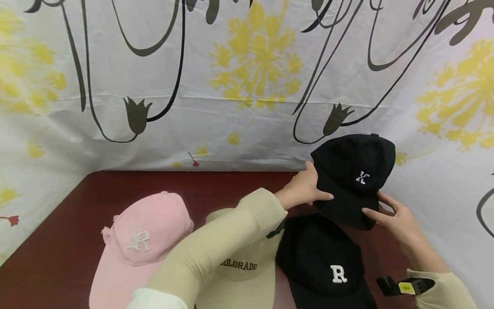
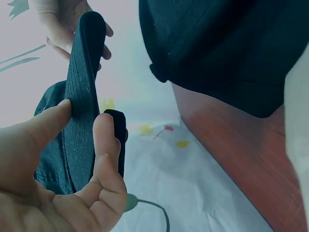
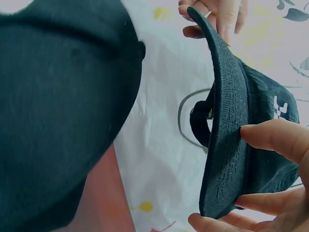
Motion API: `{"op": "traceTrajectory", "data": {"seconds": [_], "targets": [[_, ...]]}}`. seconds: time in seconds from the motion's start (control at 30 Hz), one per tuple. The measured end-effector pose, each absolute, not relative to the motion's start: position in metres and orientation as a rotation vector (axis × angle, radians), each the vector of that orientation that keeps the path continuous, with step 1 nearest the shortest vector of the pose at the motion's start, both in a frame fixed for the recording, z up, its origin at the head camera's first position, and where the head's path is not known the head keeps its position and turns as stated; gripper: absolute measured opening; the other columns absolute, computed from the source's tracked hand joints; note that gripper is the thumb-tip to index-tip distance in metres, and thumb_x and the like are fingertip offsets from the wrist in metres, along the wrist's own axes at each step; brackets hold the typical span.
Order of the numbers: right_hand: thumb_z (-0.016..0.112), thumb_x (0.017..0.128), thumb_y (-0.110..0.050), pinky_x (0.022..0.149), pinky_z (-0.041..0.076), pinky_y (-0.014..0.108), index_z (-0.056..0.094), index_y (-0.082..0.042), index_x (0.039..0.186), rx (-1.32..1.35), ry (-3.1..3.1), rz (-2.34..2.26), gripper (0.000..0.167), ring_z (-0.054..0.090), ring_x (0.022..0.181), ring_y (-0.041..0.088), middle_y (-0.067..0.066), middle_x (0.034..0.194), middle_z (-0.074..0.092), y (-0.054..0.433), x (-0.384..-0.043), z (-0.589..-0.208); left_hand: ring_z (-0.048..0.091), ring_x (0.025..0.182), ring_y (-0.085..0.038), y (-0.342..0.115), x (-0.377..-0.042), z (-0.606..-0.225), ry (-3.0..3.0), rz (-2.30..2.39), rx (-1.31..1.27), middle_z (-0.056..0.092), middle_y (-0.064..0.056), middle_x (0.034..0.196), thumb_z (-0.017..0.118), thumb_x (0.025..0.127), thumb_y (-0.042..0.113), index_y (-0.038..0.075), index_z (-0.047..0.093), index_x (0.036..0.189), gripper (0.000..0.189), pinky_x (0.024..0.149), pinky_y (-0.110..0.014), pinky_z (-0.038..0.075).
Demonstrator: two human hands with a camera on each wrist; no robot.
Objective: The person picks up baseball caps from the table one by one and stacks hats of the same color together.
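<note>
A black baseball cap with a small white emblem (image 1: pixel 353 171) is held up at the back right, its brim tilted down toward me. My left hand (image 1: pixel 302 184) grips one side of the brim, thumb on one face and fingers on the other, as the left wrist view shows the brim (image 2: pixel 84 111) between them. On the opposite side my right hand (image 1: pixel 399 223) pinches the brim, with its thumb (image 3: pixel 270 135) lying along the face near the crown. Just below, another black cap with a white R (image 1: pixel 320 253) rests on the table, overlapped by the held cap in the head view.
A pink cap (image 1: pixel 154 231) lies at the left of the dark red table (image 1: pixel 50 240). Between it and the R cap sits a beige cap lettered COLORADO (image 1: pixel 247 279), partly covered by my left sleeve (image 1: pixel 216 240). A patterned white cloth (image 1: pixel 231 116) hangs behind the table.
</note>
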State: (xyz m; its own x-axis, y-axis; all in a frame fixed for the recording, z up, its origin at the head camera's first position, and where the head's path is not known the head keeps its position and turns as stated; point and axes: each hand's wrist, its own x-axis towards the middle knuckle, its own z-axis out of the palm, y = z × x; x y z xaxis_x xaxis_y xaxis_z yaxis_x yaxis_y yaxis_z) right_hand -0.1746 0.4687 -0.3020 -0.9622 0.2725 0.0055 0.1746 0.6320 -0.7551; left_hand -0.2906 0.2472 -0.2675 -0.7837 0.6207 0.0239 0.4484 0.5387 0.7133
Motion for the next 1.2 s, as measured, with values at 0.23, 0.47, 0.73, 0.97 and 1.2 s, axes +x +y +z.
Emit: {"op": "traceTrajectory", "data": {"seconds": [0.23,0.47,0.73,0.97,1.2], "targets": [[0.058,0.09,-0.031,0.07,0.036,0.008,0.01,-0.004,0.147,-0.324,-2.743,1.246,0.079,0.04,0.117,-0.001,0.032,0.142,0.022,0.455,-0.172,-0.297,0.062,0.077,-0.013,0.227,-0.283,-0.267,2.651,0.994,0.908,0.062,-0.008,0.101,0.072,0.074,0.045,0.002,0.013,0.143,0.101,0.065,-0.023,0.045],[0.052,0.092,-0.037,0.073,0.038,0.013,0.003,-0.003,0.146,-0.306,-2.827,1.216,0.081,0.028,0.126,0.045,0.031,0.142,0.023,0.434,-0.17,-0.297,0.058,0.067,-0.011,0.211,-0.271,-0.269,2.794,0.857,0.865,0.062,-0.003,0.091,0.07,0.073,0.054,0.004,0.022,0.141,0.097,0.052,-0.024,0.042],[0.052,0.092,-0.038,0.093,0.027,0.06,-0.001,-0.001,0.145,-0.317,-2.849,1.245,0.083,0.022,0.125,0.051,0.036,0.141,0.017,0.42,-0.163,-0.304,0.052,0.056,-0.01,0.199,-0.256,-0.277,2.879,0.658,0.789,0.056,0.001,0.074,0.065,0.071,0.063,0.007,0.026,0.141,0.098,0.049,-0.025,0.04],[0.05,0.093,-0.038,0.09,0.029,0.061,-0.002,-0.002,0.146,-0.331,-2.886,1.254,0.082,0.023,0.125,0.051,0.036,0.14,0.02,0.417,-0.146,-0.311,0.05,0.05,-0.012,0.196,-0.239,-0.289,2.86,0.523,0.777,0.051,0.0,0.06,0.058,0.073,0.067,0.009,0.027,0.14,0.094,0.046,-0.027,0.039],[0.051,0.093,-0.039,0.09,0.034,0.057,-0.001,-0.002,0.146,-0.317,-2.92,1.225,0.083,0.026,0.124,0.048,0.034,0.141,0.021,0.415,-0.134,-0.314,0.051,0.047,-0.013,0.192,-0.223,-0.29,2.822,0.456,0.74,0.053,0.0,0.057,0.055,0.079,0.063,0.007,0.029,0.139,0.087,0.044,-0.026,0.039]]}}
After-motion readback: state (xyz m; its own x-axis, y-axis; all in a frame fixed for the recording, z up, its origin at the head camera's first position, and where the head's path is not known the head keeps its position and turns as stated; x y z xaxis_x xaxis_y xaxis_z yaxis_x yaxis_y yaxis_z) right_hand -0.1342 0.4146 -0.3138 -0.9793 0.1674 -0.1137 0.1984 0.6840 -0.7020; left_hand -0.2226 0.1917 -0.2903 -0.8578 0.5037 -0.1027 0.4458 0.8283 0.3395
